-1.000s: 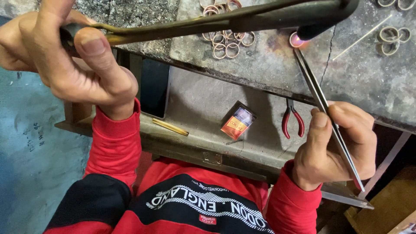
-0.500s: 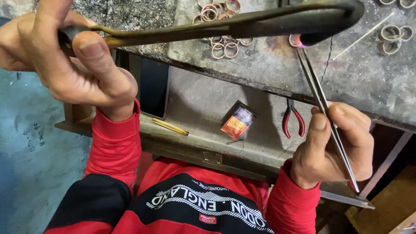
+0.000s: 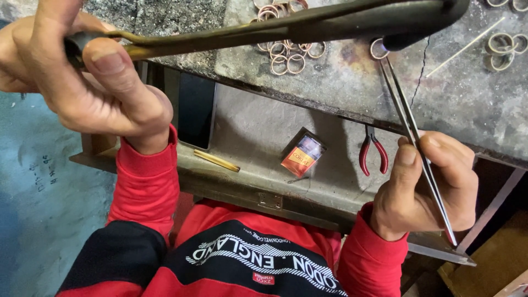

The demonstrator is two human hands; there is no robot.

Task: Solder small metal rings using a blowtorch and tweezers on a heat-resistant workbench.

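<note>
The grey, cracked stone bench top (image 3: pixel 341 82) lay under both tools, and across it ran the long dark metal torch pipe (image 3: pixel 286 27), its near end clamped in the left hand (image 3: pixel 93 88), thumb pressed on top. The right hand (image 3: pixel 429 187) was pinched shut on the slim steel tweezers (image 3: pixel 412 137), which reached up and away from that grip. Their tips closed on a small copper ring (image 3: pixel 378 48) just under the pipe's dark nozzle, with a heap of loose copper rings (image 3: pixel 286 55) lying left of it.
</note>
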